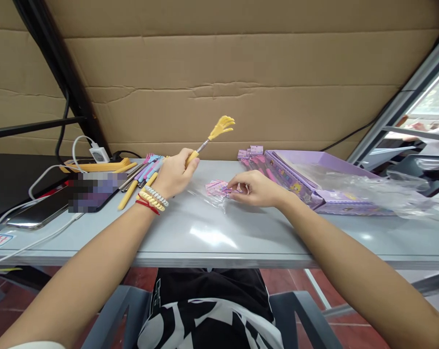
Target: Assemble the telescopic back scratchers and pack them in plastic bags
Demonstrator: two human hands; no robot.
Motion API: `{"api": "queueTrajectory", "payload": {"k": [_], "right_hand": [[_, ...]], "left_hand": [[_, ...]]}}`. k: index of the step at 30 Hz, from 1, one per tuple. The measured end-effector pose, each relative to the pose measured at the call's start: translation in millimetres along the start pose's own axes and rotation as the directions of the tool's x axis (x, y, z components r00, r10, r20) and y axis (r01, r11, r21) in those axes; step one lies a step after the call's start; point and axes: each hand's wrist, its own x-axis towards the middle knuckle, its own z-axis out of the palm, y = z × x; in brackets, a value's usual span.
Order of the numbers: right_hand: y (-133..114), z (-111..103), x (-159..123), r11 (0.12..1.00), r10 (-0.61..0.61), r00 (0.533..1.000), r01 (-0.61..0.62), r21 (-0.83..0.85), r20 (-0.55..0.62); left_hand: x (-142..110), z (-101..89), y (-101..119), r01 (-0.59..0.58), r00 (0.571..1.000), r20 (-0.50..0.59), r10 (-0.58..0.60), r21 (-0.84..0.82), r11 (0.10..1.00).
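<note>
My left hand (177,170) is closed round the yellow handle of a telescopic back scratcher (222,127), whose hand-shaped yellow head points up and to the right. My right hand (256,188) rests just above the table with its fingers pinched on a small pink printed card (226,189). More pink cards (214,188) lie under and beside those fingertips, on or in a clear plastic bag (215,201). Beside my left wrist is a pile of back scratchers (146,170) in yellow, blue, purple and pink.
A purple cartoon-printed box (295,186) stands at the right, with crumpled clear plastic (379,186) over it. Pink back scratchers (257,165) lie against its left side. Phones (40,208), white cables (55,235) and a charger (100,153) occupy the left. Cardboard (241,63) closes off the back.
</note>
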Motion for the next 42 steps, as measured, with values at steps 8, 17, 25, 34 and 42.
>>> {"api": "queueTrajectory", "payload": {"k": [8, 17, 25, 34, 42], "right_hand": [[-11, 8, 5, 0.923, 0.117, 0.993, -0.103, 0.371, -0.016], [-13, 17, 10, 0.689, 0.290, 0.953, -0.148, 0.710, -0.083], [-7, -7, 10, 0.309, 0.564, 0.822, -0.125, 0.943, -0.075], [-5, -17, 2, 0.803, 0.562, 0.816, -0.498, 0.327, -0.136], [-16, 13, 11, 0.843, 0.529, 0.848, -0.523, -0.123, 0.021]], "left_hand": [[-14, 19.3, 22, -0.370, 0.847, 0.309, 0.433, -0.242, 0.897], [-20, 27.8, 25, -0.396, 0.847, 0.254, 0.466, -0.282, 0.874], [-8, 4.2, 8, -0.326, 0.850, 0.337, 0.404, -0.267, 0.907], [-5, -0.9, 1, -0.396, 0.709, 0.668, 0.226, 0.111, 0.911], [-6, 4.5, 1, -0.358, 0.705, 0.690, 0.164, 0.146, 0.922]]}}
